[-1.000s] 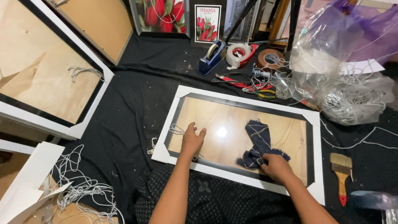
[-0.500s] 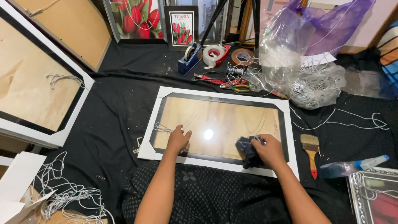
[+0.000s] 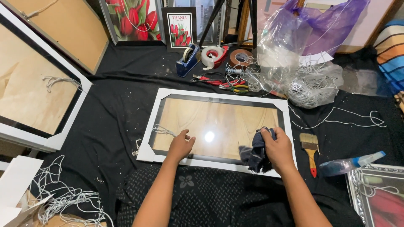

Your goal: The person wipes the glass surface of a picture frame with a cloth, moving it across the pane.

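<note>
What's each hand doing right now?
Left hand: open, flat on the picture frame's glass.
Right hand: closed on a dark blue cloth.

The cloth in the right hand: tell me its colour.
The cloth is dark navy blue with frayed edges, bunched in the right hand; the head view shows it.

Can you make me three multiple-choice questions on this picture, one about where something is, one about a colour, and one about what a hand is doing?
1. Where does the paintbrush lie?
A. On the black cloth, right of the white frame
B. On the frame's glass
C. Beside the tape dispenser

2. What colour is the rag?
A. Red
B. Dark blue
C. Yellow

3. What is the left hand doing?
A. Gripping pliers
B. Raised in the air
C. Resting flat on the glass

Answers: 1 A, it sits on the cloth past the frame's right edge. 2 B, the right hand bunches dark blue fabric. 3 C, its palm lies on the glass, holding nothing.
</note>
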